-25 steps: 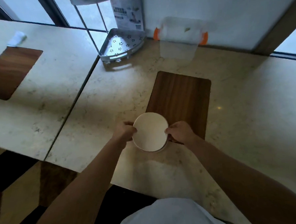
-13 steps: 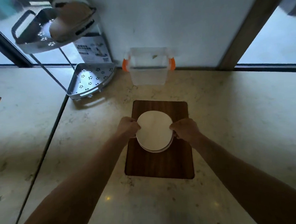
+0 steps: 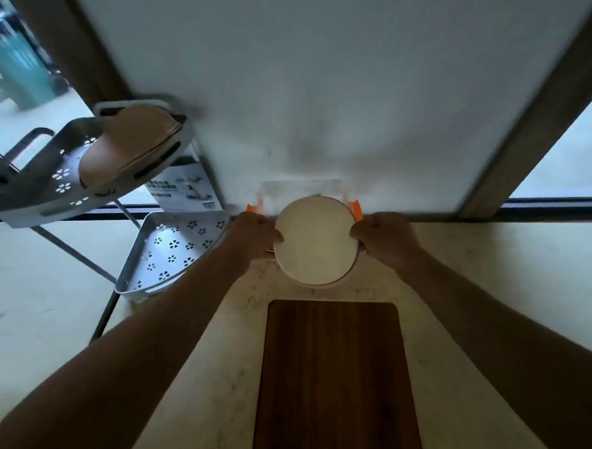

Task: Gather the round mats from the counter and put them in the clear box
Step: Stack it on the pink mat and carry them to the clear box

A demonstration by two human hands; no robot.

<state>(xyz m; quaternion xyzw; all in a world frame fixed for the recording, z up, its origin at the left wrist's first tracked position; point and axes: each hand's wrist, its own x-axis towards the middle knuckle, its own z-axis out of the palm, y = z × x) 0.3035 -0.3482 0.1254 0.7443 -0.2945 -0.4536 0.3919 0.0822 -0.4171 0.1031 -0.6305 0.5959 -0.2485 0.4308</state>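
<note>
While both arms stretch toward twelve o'clock, the left hand (image 3: 254, 235) and right hand (image 3: 384, 240) each pinch an opposite edge of a stack of round mats (image 3: 315, 239), fingers curled under the rim. The mats are flat, pale cream discs with a matte face; a second rim peeks out beneath the top one at six o'clock. They are held in front of the clear box (image 3: 303, 193), whose translucent walls and orange latches show at the stack's ten and two o'clock, against the white wall (image 3: 314, 86); blur hides whether the mats touch it. At six o'clock a dark, grained wooden board (image 3: 333, 377) with rounded corners lies on the speckled marble counter (image 3: 478, 266). At nine o'clock stands a grey metal corner rack (image 3: 172, 246) with flower-shaped perforations, its upper tier holding a tan rounded thing. Half a second ago the stack hung over the board; now it is past the board's far edge, at the box.
</note>
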